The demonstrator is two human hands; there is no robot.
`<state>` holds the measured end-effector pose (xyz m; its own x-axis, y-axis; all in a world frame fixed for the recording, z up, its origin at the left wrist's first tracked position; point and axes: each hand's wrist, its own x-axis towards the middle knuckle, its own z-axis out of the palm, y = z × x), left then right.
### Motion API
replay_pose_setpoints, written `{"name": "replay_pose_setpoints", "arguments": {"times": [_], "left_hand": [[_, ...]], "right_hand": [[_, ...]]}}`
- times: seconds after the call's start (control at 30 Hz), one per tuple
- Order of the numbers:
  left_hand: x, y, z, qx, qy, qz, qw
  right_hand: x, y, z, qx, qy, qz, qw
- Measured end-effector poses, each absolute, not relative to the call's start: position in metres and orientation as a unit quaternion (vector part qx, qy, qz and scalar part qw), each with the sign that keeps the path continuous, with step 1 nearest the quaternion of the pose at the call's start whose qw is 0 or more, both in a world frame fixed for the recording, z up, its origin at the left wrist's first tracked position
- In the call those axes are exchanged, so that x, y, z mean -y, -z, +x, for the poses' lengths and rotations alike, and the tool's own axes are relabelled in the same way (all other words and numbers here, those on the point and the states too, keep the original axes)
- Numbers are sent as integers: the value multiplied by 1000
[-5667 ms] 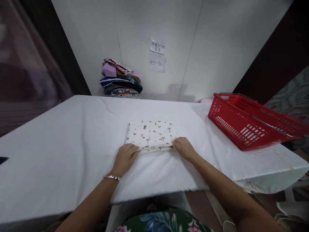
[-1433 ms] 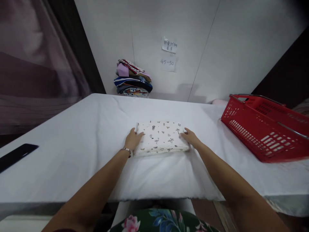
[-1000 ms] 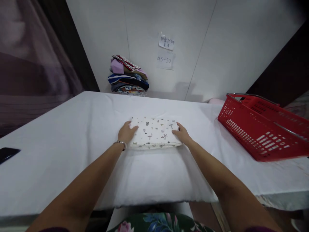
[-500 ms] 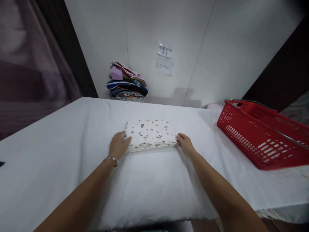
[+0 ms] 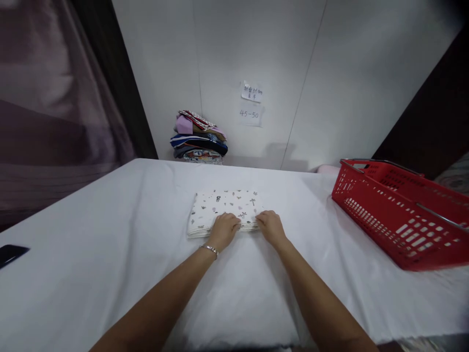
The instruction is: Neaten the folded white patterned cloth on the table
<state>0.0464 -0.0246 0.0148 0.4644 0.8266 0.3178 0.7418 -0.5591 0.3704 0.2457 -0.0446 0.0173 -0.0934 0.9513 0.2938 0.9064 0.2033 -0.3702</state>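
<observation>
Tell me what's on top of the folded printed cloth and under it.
The left hand and right hand rest at the near edge of the folded printed cloth. It lies on the white tablecloth, visible around it; whatever is directly beneath is covered and cannot be seen.

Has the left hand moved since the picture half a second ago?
Yes: judged against the 45-50 paper on the wall, the left hand has moved right.

The white printed cloth [image 5: 224, 205] lies flat, folded in layers, on the table [image 5: 91, 244].
</observation>
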Motion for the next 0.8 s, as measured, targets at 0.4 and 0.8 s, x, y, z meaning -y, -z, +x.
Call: {"name": "replay_pose_setpoints", "arguments": {"times": [0.4,0.8], "left_hand": [[16,-11,54,-531,-266,780,198],[25,-3,52,-473,-322,808,141]], "right_hand": [[47,-5,239,752,-17,-626,205],[52,8,247,758,-6,-562,330]]}}
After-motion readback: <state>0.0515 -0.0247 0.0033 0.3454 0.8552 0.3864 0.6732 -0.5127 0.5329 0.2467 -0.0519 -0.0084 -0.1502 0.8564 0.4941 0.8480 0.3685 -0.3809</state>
